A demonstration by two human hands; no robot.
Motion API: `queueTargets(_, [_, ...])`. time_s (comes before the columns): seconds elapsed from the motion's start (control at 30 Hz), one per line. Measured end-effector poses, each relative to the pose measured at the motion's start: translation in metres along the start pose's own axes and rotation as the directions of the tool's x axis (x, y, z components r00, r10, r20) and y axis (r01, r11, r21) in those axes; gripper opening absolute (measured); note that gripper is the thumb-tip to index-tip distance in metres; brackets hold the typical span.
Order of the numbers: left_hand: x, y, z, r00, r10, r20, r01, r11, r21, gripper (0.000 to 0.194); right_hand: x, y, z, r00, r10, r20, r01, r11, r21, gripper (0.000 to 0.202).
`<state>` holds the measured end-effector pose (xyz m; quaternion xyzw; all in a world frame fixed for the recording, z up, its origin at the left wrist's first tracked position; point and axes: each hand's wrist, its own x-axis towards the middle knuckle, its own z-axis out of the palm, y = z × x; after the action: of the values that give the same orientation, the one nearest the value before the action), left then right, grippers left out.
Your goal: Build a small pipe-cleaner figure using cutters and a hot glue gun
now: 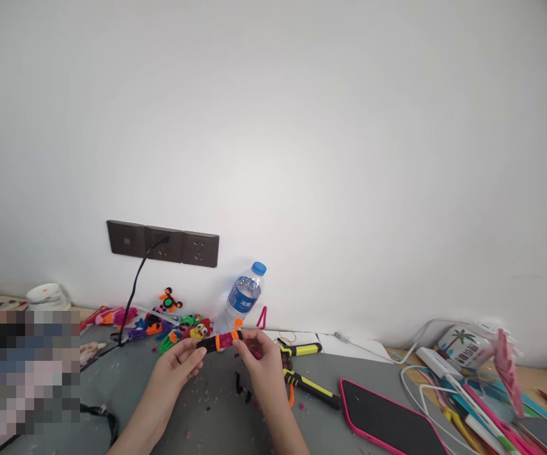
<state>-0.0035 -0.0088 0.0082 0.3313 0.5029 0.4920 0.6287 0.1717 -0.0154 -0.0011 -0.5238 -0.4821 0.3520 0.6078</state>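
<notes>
My left hand [178, 370] pinches the black end of a small pipe-cleaner figure [226, 342], a fuzzy roll with black, orange and magenta bands. My right hand [260, 357] grips its other end between thumb and fingers, where a curled orange tip sticks up. The roll lies almost level above the grey mat [216, 411]. Just right of my right hand are pliers [313, 387] with yellow and black handles, their jaws partly hidden. Small black fuzzy pieces [239, 383] lie below the hands.
A water bottle [245, 295] stands against the wall behind my hands. Colourful pipe-cleaner figures [197, 328] lie left of it. A pink-cased phone [391, 420] is at the right, near cables and a power strip [434, 362]. A black cord [133, 291] hangs from the wall socket.
</notes>
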Motion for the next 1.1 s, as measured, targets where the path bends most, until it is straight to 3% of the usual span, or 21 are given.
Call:
queueTargets(0.43, [-0.0018,0.0006,0.0075,0.996,0.051,-0.08,-0.051,0.999,-0.008,0.059,0.0012,0.0009,0.0005,1.0,-0.007,-0.012,0.007,0.998,0.058,0.025])
queueTargets(0.87, [0.0044,-0.004,-0.0008,0.992,0.13,-0.008,-0.127,0.979,0.157,0.049,0.0027,0.007,0.0001,1.0,-0.007,-0.013,0.008,1.0,0.021,0.029])
queueTargets(1.0, [0.0034,-0.0052,0.003,0.986,0.159,-0.048,-0.151,0.978,0.142,0.049,0.0026,0.008,-0.0003,1.0,-0.014,-0.008,0.014,1.0,0.019,0.031])
queueTargets(1.1, [0.0015,-0.0033,0.0051,0.992,0.117,-0.053,-0.11,0.987,0.115,0.051,0.0021,0.008,0.0012,1.0,-0.026,-0.004,0.027,0.998,0.053,0.032])
